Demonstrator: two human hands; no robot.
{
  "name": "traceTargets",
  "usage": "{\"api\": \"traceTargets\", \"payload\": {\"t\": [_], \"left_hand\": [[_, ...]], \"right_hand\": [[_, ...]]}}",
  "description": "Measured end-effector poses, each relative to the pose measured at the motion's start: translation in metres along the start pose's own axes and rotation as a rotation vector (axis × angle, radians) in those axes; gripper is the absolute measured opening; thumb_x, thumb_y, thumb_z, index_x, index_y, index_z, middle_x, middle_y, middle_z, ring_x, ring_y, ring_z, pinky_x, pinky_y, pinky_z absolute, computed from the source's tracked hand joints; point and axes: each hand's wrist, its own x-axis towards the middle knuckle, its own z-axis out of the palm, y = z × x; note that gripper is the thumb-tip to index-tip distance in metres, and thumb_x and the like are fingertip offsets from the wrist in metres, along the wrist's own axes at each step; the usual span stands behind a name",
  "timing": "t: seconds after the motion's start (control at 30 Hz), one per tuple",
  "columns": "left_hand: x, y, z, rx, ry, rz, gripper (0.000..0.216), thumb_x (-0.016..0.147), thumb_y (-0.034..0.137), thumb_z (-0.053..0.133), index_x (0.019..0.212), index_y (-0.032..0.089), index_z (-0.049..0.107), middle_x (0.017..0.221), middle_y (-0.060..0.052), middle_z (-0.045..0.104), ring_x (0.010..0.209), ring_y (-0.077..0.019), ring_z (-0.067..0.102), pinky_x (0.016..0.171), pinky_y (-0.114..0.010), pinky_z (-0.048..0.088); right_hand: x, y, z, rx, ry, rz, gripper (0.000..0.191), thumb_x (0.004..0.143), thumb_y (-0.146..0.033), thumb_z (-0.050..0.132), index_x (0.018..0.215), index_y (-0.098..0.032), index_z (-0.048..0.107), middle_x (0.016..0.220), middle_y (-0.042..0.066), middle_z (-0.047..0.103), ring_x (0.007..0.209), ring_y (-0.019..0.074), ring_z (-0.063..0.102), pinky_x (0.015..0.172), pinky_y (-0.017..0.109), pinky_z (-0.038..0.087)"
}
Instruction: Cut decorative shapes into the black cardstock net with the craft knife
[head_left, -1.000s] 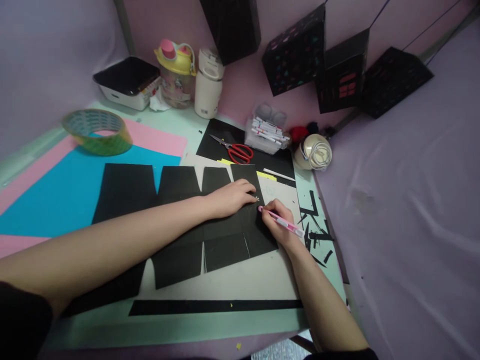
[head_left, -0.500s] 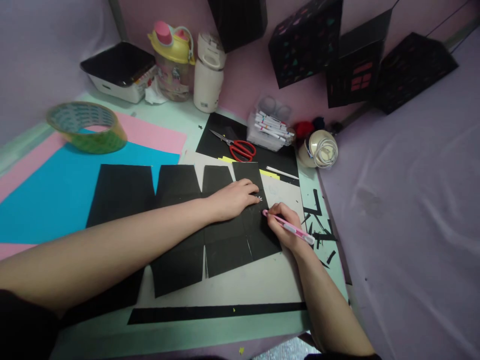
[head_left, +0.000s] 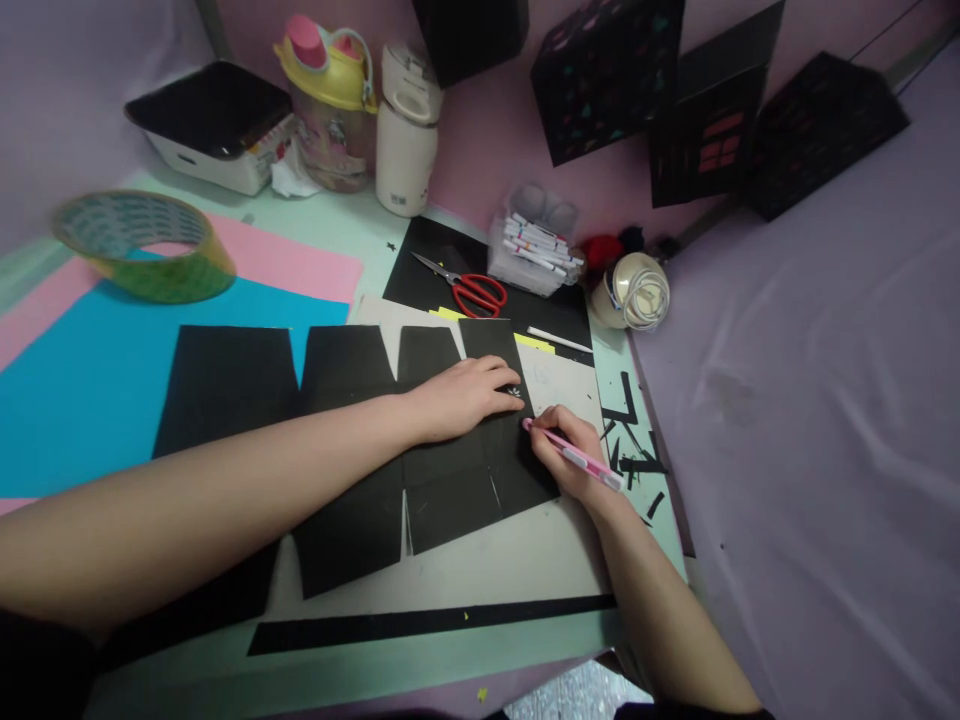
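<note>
Black card (head_left: 450, 500) with wedge-shaped notches along its edges lies on a pale cutting board (head_left: 517, 560). My left hand (head_left: 469, 395) rests flat on the card, fingers stretched to the right. By its fingertips is a small petal-shaped cut-out (head_left: 514, 392) showing white. My right hand (head_left: 566, 450) grips a slim pink and white craft knife (head_left: 577, 458), its front end at the card's right part, just below the left fingertips. The blade itself is too small to make out.
Red-handled scissors (head_left: 478, 294), a white pen (head_left: 559, 339) and a marker box (head_left: 529, 260) lie beyond the card. A tape roll (head_left: 150, 250) sits left on blue paper (head_left: 75, 400). Black scraps (head_left: 637, 465) lie right. Black paper lanterns (head_left: 611, 80) hang above.
The view has shifted slightly. More of the petal-shaped cut-out shows by my left fingertips. The craft knife stays at nearly the same spot on the card.
</note>
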Motion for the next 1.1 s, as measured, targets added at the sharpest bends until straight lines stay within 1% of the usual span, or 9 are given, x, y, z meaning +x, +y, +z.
{"api": "traceTargets", "payload": {"t": [0.13, 0.33, 0.6, 0.77, 0.93, 1.0, 1.1], "left_hand": [[0.001, 0.0, -0.001, -0.013, -0.025, 0.067, 0.03, 0.099, 0.02, 0.046, 0.117, 0.029, 0.068, 0.13, -0.003, 0.059, 0.126, -0.0261, 0.042, 0.099, -0.041, 0.033], [0.001, -0.001, -0.001, -0.023, -0.034, 0.056, 0.029, 0.099, 0.02, 0.047, 0.117, 0.03, 0.068, 0.129, -0.002, 0.061, 0.124, -0.0254, 0.045, 0.097, -0.04, 0.033], [0.002, 0.001, -0.001, -0.021, -0.041, 0.04, 0.028, 0.099, 0.023, 0.049, 0.116, 0.029, 0.069, 0.129, -0.002, 0.061, 0.123, -0.0256, 0.045, 0.097, -0.04, 0.033], [0.002, 0.002, -0.003, -0.015, -0.051, 0.031, 0.029, 0.099, 0.022, 0.047, 0.117, 0.029, 0.069, 0.13, -0.002, 0.06, 0.124, -0.025, 0.045, 0.099, -0.04, 0.033], [0.002, 0.002, -0.003, -0.021, -0.054, 0.036, 0.031, 0.099, 0.02, 0.046, 0.117, 0.03, 0.068, 0.13, -0.003, 0.06, 0.124, -0.0245, 0.044, 0.099, -0.04, 0.033], [0.001, 0.002, -0.002, -0.029, -0.045, 0.042, 0.031, 0.099, 0.019, 0.046, 0.117, 0.029, 0.068, 0.13, -0.003, 0.06, 0.124, -0.0248, 0.044, 0.099, -0.04, 0.032], [0.001, 0.001, -0.001, -0.05, -0.036, 0.039, 0.03, 0.099, 0.02, 0.046, 0.116, 0.029, 0.069, 0.129, -0.002, 0.061, 0.124, -0.0254, 0.044, 0.1, -0.04, 0.032]], "right_hand": [[-0.001, 0.005, -0.002, -0.002, -0.037, -0.02, 0.014, 0.085, -0.021, 0.058, 0.074, -0.022, 0.05, 0.069, -0.002, 0.056, 0.062, 0.0129, 0.051, 0.06, 0.026, 0.04], [0.0, 0.012, 0.0, 0.018, -0.013, -0.097, 0.015, 0.084, -0.018, 0.058, 0.073, -0.022, 0.048, 0.069, -0.001, 0.055, 0.062, 0.0135, 0.052, 0.061, 0.027, 0.042], [-0.003, 0.015, 0.001, 0.021, 0.002, -0.142, 0.016, 0.084, -0.015, 0.057, 0.073, -0.022, 0.048, 0.069, -0.002, 0.053, 0.061, 0.0128, 0.051, 0.061, 0.027, 0.042], [-0.004, 0.014, -0.001, 0.014, -0.021, -0.153, 0.015, 0.085, -0.015, 0.057, 0.074, -0.022, 0.048, 0.069, -0.002, 0.053, 0.061, 0.0128, 0.05, 0.062, 0.027, 0.042], [-0.001, 0.011, -0.005, -0.036, -0.076, -0.148, 0.015, 0.086, -0.017, 0.056, 0.075, -0.023, 0.048, 0.069, -0.001, 0.052, 0.06, 0.0128, 0.048, 0.061, 0.027, 0.042], [0.0, 0.012, -0.006, -0.049, -0.088, -0.176, 0.015, 0.086, -0.016, 0.055, 0.075, -0.023, 0.048, 0.07, -0.001, 0.052, 0.061, 0.0128, 0.048, 0.062, 0.028, 0.042], [0.0, 0.016, -0.006, -0.04, -0.095, -0.262, 0.016, 0.086, -0.013, 0.054, 0.077, -0.023, 0.046, 0.071, 0.0, 0.053, 0.062, 0.0133, 0.049, 0.061, 0.028, 0.042]]}}
